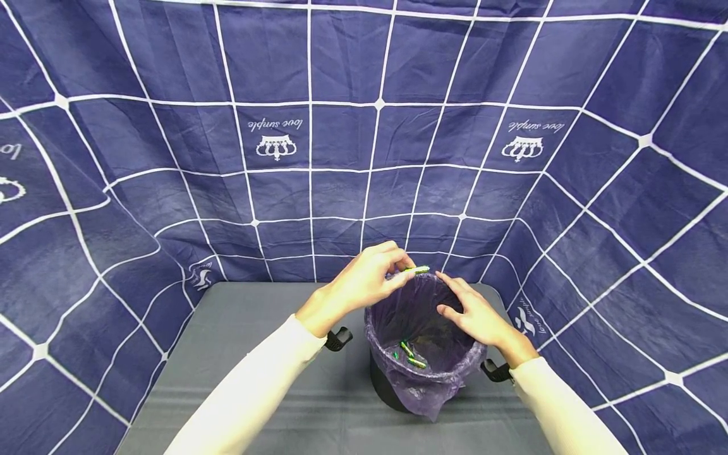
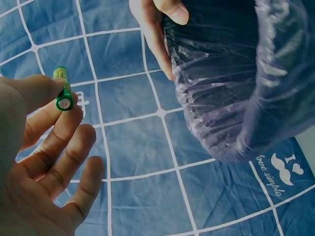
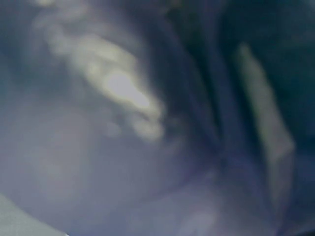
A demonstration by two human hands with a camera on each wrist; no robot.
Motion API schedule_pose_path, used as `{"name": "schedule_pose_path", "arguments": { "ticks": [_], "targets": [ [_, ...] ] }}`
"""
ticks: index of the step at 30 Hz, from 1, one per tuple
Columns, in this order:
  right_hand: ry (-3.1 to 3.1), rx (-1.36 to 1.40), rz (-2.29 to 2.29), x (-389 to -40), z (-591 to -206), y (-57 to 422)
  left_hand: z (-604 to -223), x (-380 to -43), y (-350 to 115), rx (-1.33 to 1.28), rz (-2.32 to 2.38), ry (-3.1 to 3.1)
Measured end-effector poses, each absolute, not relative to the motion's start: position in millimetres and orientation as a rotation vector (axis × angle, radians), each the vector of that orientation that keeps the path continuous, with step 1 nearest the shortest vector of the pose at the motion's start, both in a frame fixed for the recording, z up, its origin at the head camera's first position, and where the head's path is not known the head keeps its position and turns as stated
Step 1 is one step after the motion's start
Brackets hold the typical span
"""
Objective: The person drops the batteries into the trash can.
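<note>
My left hand [image 1: 372, 275] pinches a green and yellow battery [image 1: 419, 270] between thumb and forefinger, over the far left rim of a black trash bin [image 1: 387, 385]. In the left wrist view the battery [image 2: 62, 88] points one flat end at the camera, and the other fingers are loosely bent. A thin purple bag [image 1: 429, 385] lines the bin and folds over its rim. My right hand [image 1: 474, 314] lies at the right rim with fingers extended and thumb over the opening. Inside the bag are several green batteries [image 1: 417, 363]. The right wrist view is blurred by close purple plastic.
The bin stands on a grey surface [image 1: 256, 360]. Blue cloth with white grid lines [image 1: 341, 139] hangs behind it and on both sides. Black straps [image 1: 339, 339] circle both wrists.
</note>
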State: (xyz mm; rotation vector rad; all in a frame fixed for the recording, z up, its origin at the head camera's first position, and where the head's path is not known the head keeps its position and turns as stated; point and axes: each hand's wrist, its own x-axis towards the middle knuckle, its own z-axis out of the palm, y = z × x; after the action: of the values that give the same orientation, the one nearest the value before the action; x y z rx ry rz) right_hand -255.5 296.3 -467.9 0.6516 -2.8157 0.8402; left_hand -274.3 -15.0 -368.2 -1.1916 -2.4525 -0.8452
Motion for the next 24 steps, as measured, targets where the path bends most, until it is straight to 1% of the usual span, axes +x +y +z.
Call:
{"name": "schedule_pose_path", "arguments": {
  "ticks": [9,24],
  "targets": [
    [-2.821,0.650,0.853,-256.3,-468.2,297.8,-368.9,-269.6,-18.5,-1.172,-0.786,-2.522],
    [-2.803,0.664,0.844,-255.1,-467.4,296.9,-384.4,-266.2,-50.5,-1.067,-0.815,-2.545]
  ]
}}
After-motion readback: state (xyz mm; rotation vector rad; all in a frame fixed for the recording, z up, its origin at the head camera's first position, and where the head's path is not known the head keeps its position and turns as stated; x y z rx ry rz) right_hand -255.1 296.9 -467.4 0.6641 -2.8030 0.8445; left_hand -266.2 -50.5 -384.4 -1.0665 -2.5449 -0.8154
